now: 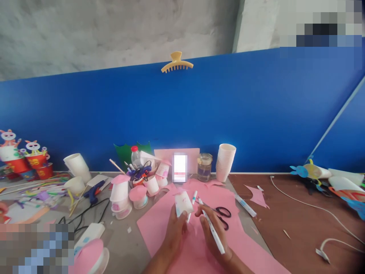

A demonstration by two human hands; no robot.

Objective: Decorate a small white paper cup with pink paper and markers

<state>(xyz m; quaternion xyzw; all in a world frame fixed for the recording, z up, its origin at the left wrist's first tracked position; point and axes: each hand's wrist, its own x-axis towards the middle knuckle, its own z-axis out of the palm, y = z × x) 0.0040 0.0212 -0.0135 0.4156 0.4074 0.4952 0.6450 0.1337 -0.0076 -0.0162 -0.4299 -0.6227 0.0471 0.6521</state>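
Note:
My left hand [178, 229] is wrapped around a white paper cup [182, 201] with faint pink and blue marks, tipped on its side. In my right hand [213, 230] is a white marker pen [212, 228], its upper end slanting down toward my wrist. The pen's front end is close to the cup, but I cannot tell whether it touches. Both hands are over a large sheet of pink paper [228, 243]. A second white marker with a teal end [194, 196] shows just behind the cup. Black-handled scissors [224, 212] lie beside my right hand, partly hidden by it.
Pink-topped paper cups [119, 194] and a blue glue gun [95, 191] with a black cord stand left. Behind are a lit phone [180, 167], a glass jar [204, 167] and stacked cups [225, 163]. Right are a packaged marker [245, 206] and a white cable [308, 207].

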